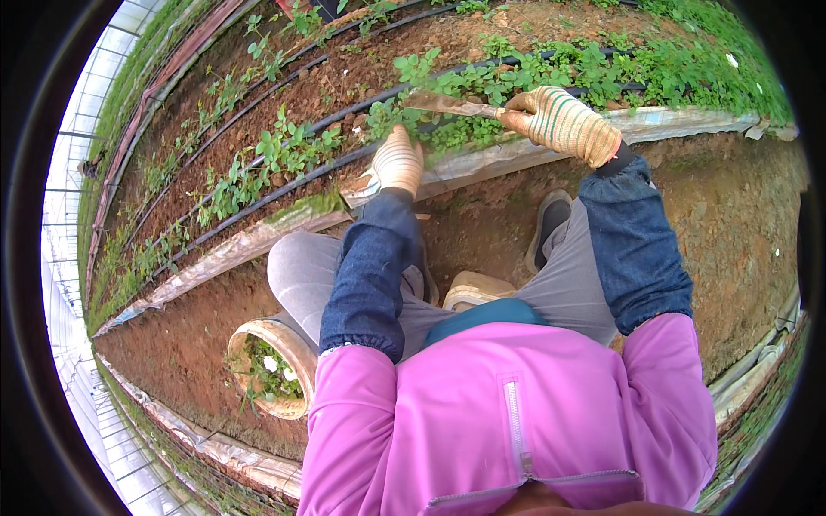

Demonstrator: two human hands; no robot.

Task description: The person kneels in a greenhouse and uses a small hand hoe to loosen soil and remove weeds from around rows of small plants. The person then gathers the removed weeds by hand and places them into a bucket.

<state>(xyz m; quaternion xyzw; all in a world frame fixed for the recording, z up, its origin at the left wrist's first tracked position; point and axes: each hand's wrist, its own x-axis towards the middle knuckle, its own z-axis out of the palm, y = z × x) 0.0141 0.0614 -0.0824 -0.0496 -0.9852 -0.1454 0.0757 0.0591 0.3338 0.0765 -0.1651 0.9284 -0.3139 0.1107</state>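
Note:
My right hand (564, 124), in a striped knit work glove, grips a hand trowel (448, 105) by its handle. The trowel's soil-stained blade points left, over the low green plants (464, 132) at the bed's near edge. My left hand (397, 162) wears a similar glove and reaches to the bed edge, just below the blade tip. Its fingers are blurred among the leaves, so whether they hold anything cannot be told. A black drip hose (316, 169) passes close by, running along the bed.
Plastic sheeting (497, 155) edges the raised bed. A pale bucket (310, 361) holding pulled greenery and white bits stands by my left knee. Between my legs is a low pale object (477, 287). Leafy plants (290, 148) grow along more hoses. Behind me runs another sheeted bed edge (226, 448).

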